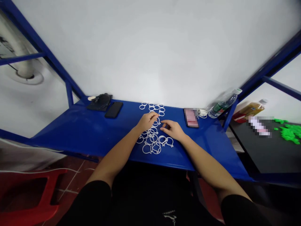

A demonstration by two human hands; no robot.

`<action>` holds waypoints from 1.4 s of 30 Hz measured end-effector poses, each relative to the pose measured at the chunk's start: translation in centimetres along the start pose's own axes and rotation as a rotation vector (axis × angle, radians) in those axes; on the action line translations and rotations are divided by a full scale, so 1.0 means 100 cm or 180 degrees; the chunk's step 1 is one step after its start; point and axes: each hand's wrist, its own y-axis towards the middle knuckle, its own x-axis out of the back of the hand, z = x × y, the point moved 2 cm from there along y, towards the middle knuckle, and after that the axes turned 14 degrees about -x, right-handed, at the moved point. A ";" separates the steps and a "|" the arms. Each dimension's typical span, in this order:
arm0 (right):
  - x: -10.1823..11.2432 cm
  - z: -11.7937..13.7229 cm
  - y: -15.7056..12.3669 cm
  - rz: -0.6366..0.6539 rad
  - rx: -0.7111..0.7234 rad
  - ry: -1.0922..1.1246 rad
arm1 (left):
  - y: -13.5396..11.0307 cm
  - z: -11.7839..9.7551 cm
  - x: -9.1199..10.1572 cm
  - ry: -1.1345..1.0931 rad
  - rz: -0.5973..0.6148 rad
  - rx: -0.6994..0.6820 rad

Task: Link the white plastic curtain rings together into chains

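White tabbed-ring pile [153, 135] on blue tabletop [89, 128], long axis twd you. Your L hand [147, 121], nearer, is over pile's far end, fingertips pinched, can't tell if holding; R hand [172, 129], thumb & fingers apart, just R of pile.

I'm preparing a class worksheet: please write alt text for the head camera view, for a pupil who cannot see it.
A person's left hand is over white rings scattered on a blue table, the right hand beside them, thumb and fingers apart. A black phone-like slab lies to the left; a pixelated phone and clear bottle are to the right.
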 end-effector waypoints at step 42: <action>0.002 0.008 -0.001 0.0003 0.0028 -0.0032 | -0.007 0.053 0.039 0.1119 -0.0381 0.0731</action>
